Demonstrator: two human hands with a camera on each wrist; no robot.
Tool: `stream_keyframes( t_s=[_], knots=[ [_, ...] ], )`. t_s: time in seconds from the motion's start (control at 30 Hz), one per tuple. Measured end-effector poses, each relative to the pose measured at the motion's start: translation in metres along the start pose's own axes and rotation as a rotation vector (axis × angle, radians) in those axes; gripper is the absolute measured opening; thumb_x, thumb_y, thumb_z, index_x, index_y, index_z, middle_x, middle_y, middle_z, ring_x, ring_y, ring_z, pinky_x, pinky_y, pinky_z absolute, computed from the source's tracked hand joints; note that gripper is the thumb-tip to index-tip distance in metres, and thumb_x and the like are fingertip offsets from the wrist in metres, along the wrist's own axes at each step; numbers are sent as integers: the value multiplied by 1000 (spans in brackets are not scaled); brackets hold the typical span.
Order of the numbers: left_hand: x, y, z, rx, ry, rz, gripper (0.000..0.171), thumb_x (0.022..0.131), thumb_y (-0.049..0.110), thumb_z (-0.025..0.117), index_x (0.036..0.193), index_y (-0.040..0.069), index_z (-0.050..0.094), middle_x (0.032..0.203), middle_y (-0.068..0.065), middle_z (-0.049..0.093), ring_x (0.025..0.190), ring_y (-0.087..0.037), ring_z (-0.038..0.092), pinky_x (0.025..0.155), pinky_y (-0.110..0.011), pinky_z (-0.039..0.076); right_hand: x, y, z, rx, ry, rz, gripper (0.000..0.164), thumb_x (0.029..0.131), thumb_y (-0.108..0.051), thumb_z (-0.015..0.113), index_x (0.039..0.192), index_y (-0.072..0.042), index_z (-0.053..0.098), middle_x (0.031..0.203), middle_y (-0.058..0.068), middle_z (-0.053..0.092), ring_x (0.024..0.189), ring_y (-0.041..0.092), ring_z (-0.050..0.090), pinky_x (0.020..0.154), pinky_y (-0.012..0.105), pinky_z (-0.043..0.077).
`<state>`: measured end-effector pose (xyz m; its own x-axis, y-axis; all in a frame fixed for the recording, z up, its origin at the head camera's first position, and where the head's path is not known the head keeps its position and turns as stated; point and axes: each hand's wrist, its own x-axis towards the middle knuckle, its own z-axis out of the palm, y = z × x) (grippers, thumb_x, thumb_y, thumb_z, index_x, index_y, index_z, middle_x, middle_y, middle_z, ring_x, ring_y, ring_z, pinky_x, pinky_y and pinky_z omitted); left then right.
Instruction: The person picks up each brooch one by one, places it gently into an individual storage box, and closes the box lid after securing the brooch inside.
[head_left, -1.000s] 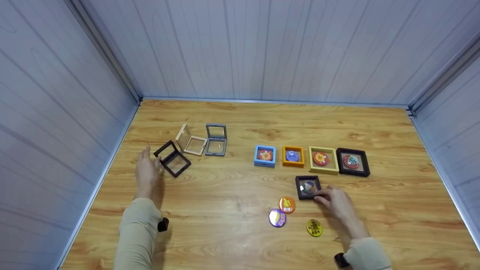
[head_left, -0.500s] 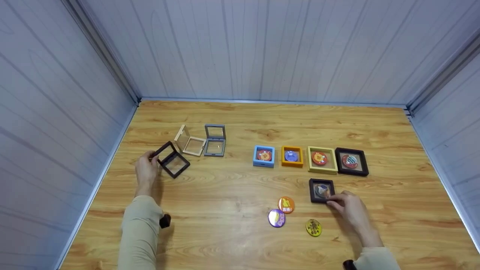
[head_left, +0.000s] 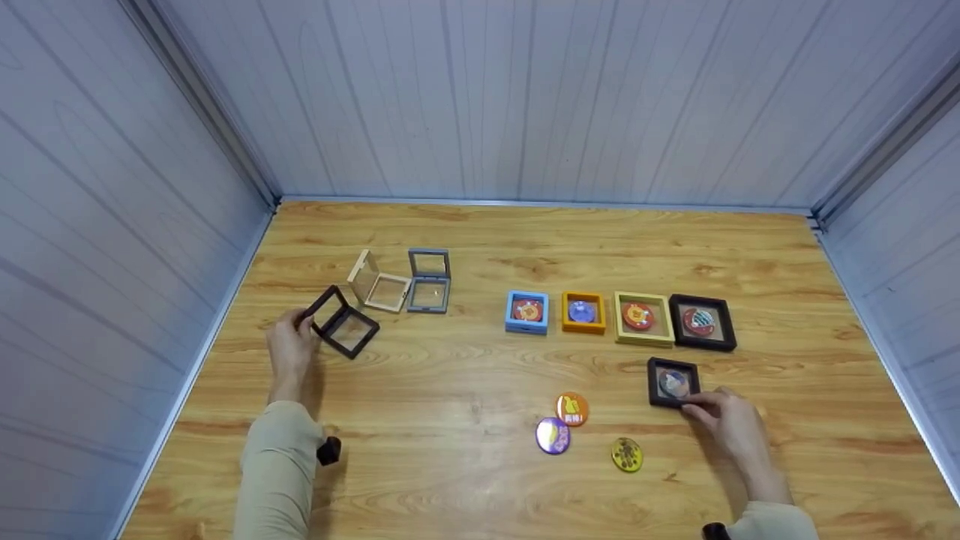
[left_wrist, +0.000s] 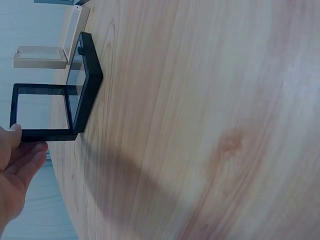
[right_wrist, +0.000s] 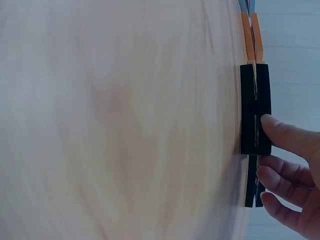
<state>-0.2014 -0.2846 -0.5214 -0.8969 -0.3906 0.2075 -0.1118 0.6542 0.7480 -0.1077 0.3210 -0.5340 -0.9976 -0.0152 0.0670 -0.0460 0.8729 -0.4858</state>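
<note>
My left hand (head_left: 291, 346) pinches the raised lid of an open black display case (head_left: 352, 334) at the left of the table; in the left wrist view the thumb (left_wrist: 15, 131) lies on the frame's edge and the other fingers sit below it. A closed black display case (head_left: 673, 382) with a round badge inside stands in front of the row at the right. At its near right corner my right hand (head_left: 739, 431) pinches it between thumb and fingers. The right wrist view shows this black case (right_wrist: 248, 110) edge-on, with the thumb on its side.
Beige (head_left: 388, 292) and grey (head_left: 429, 294) cases stand open beside the left one. Blue (head_left: 527, 327), orange (head_left: 583, 328), yellow (head_left: 645, 341) and larger black (head_left: 705, 345) cases holding badges form a row. Orange (head_left: 572, 409), purple (head_left: 553, 436) and yellow (head_left: 627, 454) badges lie in front.
My right hand has slid the closed black display case to the right and slightly nearer. My left fingers, loosely spread beside the open black case earlier, now pinch its lid.
</note>
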Motion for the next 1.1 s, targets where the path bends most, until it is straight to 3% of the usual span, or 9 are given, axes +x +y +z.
stream_keyframes(
  t_s=[0.23, 0.47, 0.63, 0.9, 1.1],
  knots=[
    [-12, 0, 1, -28, 5, 18, 21, 89, 2, 48, 103, -12, 57, 94, -27, 59, 86, -36, 56, 74, -42, 47, -2, 8, -5, 0, 4, 25, 17, 75, -11, 70, 88, -1, 68, 75, 6, 55, 67, 22, 54, 56, 35, 43],
    [-27, 2, 3, -60, 69, 67, 17, 85, -3, 53, 97, -13, 59, 89, -27, 60, 81, -35, 58, 70, -43, 48, -3, 16, -11, 9, 17, 55, 16, 76, -10, 69, 88, 0, 68, 82, 16, 57, 75, 33, 57, 63, 45, 46],
    [-38, 5, 5, -72, 79, 68, 16, 84, -3, 54, 96, -12, 60, 88, -27, 60, 80, -35, 59, 70, -43, 49, -4, 24, -15, 1, -3, 84, 19, 77, -12, 68, 91, 0, 67, 85, 18, 57, 77, 35, 57, 64, 46, 46],
    [-60, 19, 15, -136, -22, 17, 17, 85, 0, 54, 98, -9, 60, 89, -23, 61, 80, -31, 60, 71, -38, 50, -3, 35, -22, 13, -2, 100, 20, 78, -15, 66, 93, -1, 68, 86, 18, 59, 79, 36, 57, 66, 47, 45],
    [-71, 29, 23, -177, -54, 57, 17, 84, 1, 56, 97, -10, 61, 88, -23, 62, 79, -31, 60, 71, -36, 51, -3, 40, -24, 23, -12, 137, 23, 79, -17, 66, 95, -1, 67, 90, 21, 60, 80, 34, 57, 68, 46, 45]
  ],
)
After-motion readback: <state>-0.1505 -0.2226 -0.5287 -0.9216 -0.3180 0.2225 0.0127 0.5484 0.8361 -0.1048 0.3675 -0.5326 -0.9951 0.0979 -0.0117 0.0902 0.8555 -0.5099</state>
